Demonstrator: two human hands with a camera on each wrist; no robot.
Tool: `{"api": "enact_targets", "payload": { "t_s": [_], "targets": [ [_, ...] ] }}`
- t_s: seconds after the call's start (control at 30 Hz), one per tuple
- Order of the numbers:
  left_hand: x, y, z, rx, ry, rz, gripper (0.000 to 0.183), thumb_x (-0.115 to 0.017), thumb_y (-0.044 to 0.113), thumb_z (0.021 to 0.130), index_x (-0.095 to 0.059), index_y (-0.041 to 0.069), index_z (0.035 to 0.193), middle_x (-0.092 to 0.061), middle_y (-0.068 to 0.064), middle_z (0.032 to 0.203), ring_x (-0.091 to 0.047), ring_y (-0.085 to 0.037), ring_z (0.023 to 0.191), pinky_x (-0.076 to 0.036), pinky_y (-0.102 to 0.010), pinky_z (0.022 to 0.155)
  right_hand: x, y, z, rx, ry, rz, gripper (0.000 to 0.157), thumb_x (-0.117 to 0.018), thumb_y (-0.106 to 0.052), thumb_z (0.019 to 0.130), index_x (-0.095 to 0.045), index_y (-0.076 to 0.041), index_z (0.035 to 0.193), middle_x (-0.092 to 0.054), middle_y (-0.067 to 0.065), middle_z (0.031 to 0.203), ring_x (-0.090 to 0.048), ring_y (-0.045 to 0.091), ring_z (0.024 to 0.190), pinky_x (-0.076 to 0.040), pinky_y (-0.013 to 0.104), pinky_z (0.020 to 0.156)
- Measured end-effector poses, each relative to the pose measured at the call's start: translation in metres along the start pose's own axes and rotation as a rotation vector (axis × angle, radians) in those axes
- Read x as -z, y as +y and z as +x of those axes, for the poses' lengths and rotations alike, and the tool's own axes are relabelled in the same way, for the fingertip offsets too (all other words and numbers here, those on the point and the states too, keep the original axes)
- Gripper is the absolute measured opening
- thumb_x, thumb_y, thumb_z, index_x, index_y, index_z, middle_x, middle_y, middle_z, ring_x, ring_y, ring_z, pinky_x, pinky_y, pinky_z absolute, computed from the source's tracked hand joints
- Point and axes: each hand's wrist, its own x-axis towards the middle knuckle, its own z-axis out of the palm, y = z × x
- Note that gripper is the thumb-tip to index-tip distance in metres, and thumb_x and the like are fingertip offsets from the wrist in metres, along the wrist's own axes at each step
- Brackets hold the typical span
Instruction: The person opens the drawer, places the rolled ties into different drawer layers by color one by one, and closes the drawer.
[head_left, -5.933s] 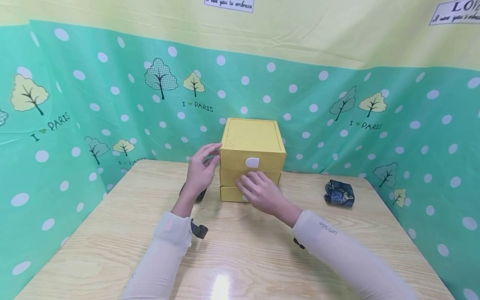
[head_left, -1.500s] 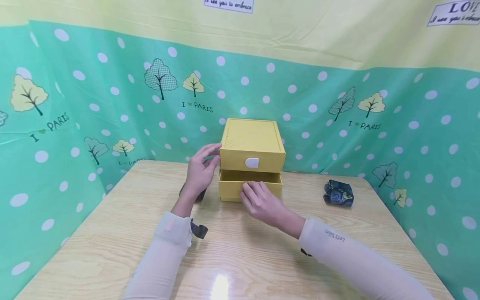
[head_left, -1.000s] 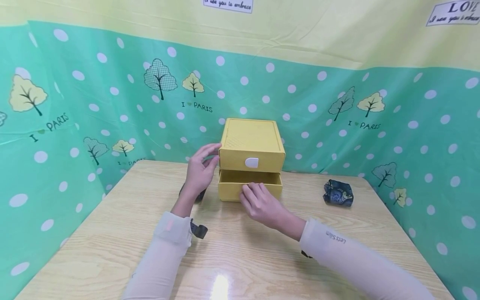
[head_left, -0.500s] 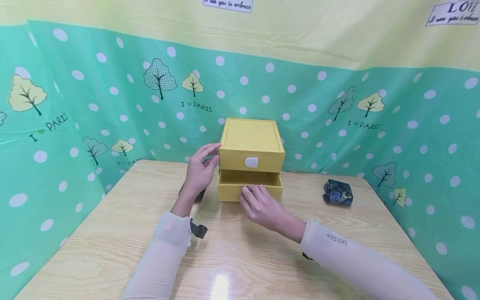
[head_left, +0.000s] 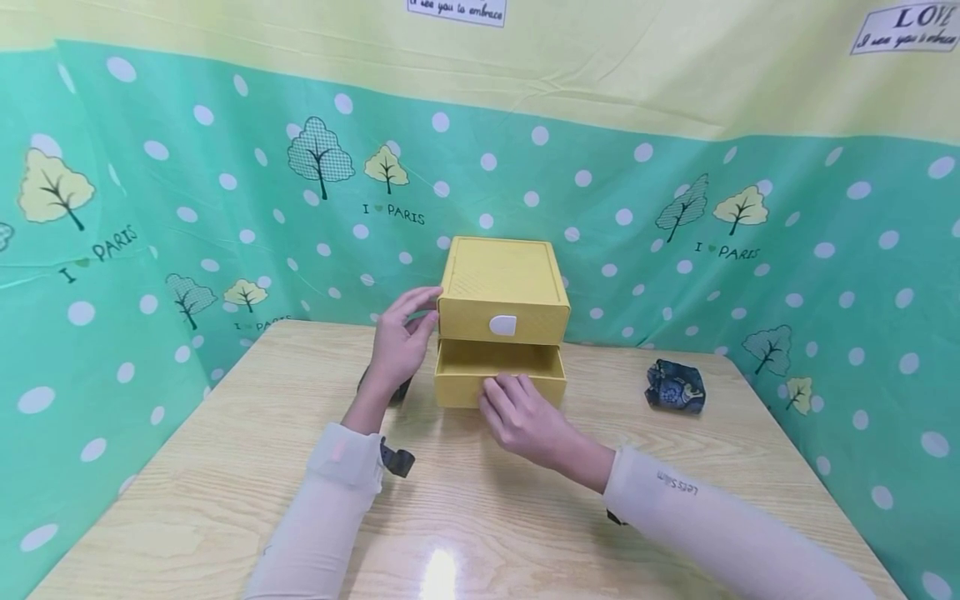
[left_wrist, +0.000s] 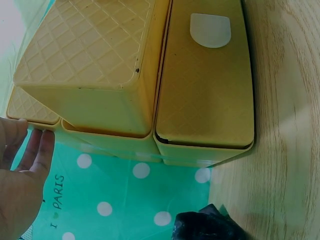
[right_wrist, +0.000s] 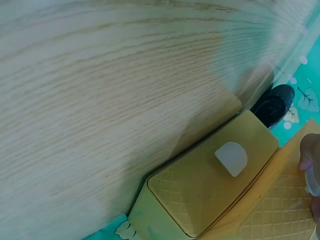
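A yellow three-drawer cabinet [head_left: 506, 271] stands at the back of the table, its middle drawer [head_left: 459, 390] pulled out toward me. My right hand [head_left: 528, 421] is at that drawer's front; in the right wrist view its fingers pinch the white handle [right_wrist: 313, 181]. My left hand [head_left: 401, 346] rests with extended fingers against the cabinet's left side, near the top drawer [head_left: 465, 319]. The bottom drawer [left_wrist: 205, 85], with its own white handle [left_wrist: 210, 30], is closed in the left wrist view. The part of the middle drawer's interior that shows holds nothing.
A dark blue patterned cloth bundle [head_left: 677, 386] lies on the table [head_left: 225, 467] to the right. Some black object [right_wrist: 274, 106] stands left of the cabinet, partly behind my left hand in the head view. A green printed curtain [head_left: 247, 167] hangs behind.
The middle drawer was closed in the oldest frame and has come out toward me with my right hand on it, a little further over the last second. My left hand has stayed in place.
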Motion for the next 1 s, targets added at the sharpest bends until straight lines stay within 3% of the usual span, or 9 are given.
{"api": "enact_targets", "payload": {
  "t_s": [0.2,0.47,1.0],
  "targets": [
    [0.0,0.0,0.0,-0.009,-0.003,0.005,0.035,-0.057,-0.015,0.096,-0.061,-0.013,0.131,-0.057,-0.027,0.138,-0.06,-0.04,0.118,-0.054,-0.057,0.103,0.003,-0.001,-0.001,0.004,0.007,0.001,0.028,-0.047,0.001,0.097,-0.072,0.007,0.107,-0.066,0.02,0.103,-0.062,0.03,0.086,-0.055,0.035,0.065],
    [0.0,0.001,0.0,-0.009,-0.001,0.016,0.037,-0.057,-0.017,0.095,-0.06,-0.012,0.132,-0.057,-0.026,0.139,-0.06,-0.04,0.119,-0.056,-0.044,0.102,0.006,-0.004,-0.002,0.016,0.011,-0.008,0.028,-0.048,0.001,0.098,-0.073,0.006,0.107,-0.067,0.02,0.103,-0.062,0.029,0.086,-0.055,0.034,0.065],
    [0.001,0.001,0.0,-0.015,-0.002,0.006,0.037,-0.058,-0.016,0.095,-0.061,-0.011,0.132,-0.057,-0.027,0.138,-0.06,-0.04,0.119,-0.056,-0.048,0.102,0.011,-0.009,-0.002,0.016,0.075,0.002,0.029,-0.045,0.001,0.1,-0.074,0.004,0.1,-0.068,0.019,0.1,-0.063,0.029,0.083,-0.053,0.033,0.061]
  ]
}}
